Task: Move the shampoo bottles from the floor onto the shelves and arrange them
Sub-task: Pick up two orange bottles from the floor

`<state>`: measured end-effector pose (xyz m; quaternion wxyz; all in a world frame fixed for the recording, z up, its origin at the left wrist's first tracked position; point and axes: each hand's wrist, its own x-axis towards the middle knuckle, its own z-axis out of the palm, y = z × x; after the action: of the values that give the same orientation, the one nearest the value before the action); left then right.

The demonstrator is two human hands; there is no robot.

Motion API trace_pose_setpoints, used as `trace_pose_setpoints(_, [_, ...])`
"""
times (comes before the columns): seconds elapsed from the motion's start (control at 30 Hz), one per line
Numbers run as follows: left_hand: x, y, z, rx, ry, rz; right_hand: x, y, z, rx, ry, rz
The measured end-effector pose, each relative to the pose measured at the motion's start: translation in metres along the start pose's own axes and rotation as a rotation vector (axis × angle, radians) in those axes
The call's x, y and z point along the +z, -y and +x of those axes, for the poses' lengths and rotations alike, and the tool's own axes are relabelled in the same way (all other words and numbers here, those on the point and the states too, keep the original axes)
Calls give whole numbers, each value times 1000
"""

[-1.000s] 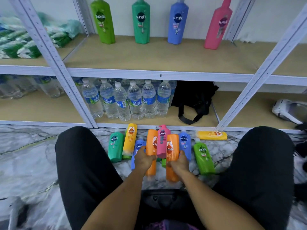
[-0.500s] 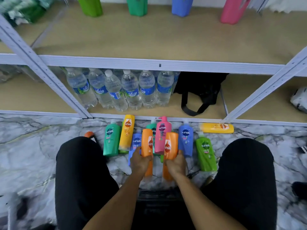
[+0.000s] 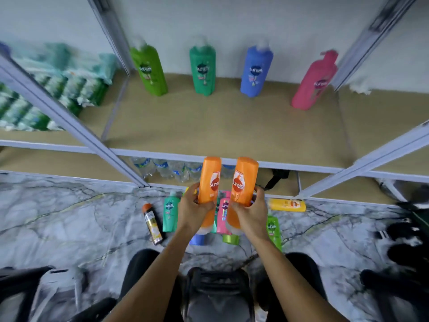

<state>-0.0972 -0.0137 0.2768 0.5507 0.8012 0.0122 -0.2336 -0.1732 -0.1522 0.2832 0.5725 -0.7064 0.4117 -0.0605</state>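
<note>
Holding two orange shampoo bottles off the floor, one per hand: my left hand [image 3: 193, 209] is wrapped around the left orange bottle [image 3: 210, 180], my right hand [image 3: 249, 211] is wrapped around the right orange bottle [image 3: 243, 180]. Both bottles are cap-down, bases up, side by side and just apart, hanging in front of the front edge of the middle shelf [image 3: 232, 126]. Along that shelf's back edge four pump bottles stand upright, well apart: lime green [image 3: 149, 70], teal [image 3: 203, 70], blue [image 3: 256, 72], and pink [image 3: 315, 83] nearest the right post. On the marble floor [image 3: 69, 217], near the front edge of the bottom shelf, the rest lie flat: a teal floor bottle [image 3: 170, 212] left of my left hand, a pink floor bottle [image 3: 224, 211] between my hands, a green floor bottle [image 3: 274, 228] right of my right wrist, a yellow bottle [image 3: 287, 204] lying crosswise beyond it, and a small orange-capped spray can [image 3: 152, 223] furthest left. A blue bottle and a lime one are partly hidden under my hands. Water bottles [image 3: 162, 168] and a black bag strap [image 3: 277, 177] sit on the bottom shelf. Green packs [image 3: 46, 94] fill the left bay. Frame is motion-blurred.
</note>
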Motion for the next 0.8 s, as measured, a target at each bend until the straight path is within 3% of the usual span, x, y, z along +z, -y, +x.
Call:
trace_pose_setpoints(0.33, [-81,-237,-68,327,-19,-171,-63,232,-72,-326,-56,117])
trace_pose_setpoints(0.53, [-119,-332,-85,555,-82,-218,-87,333,-92,-561,-58,161])
trace_pose_setpoints(0.8, [-136,-443,-81,785,-151,-255,-120,447,-91,-790,-203,199])
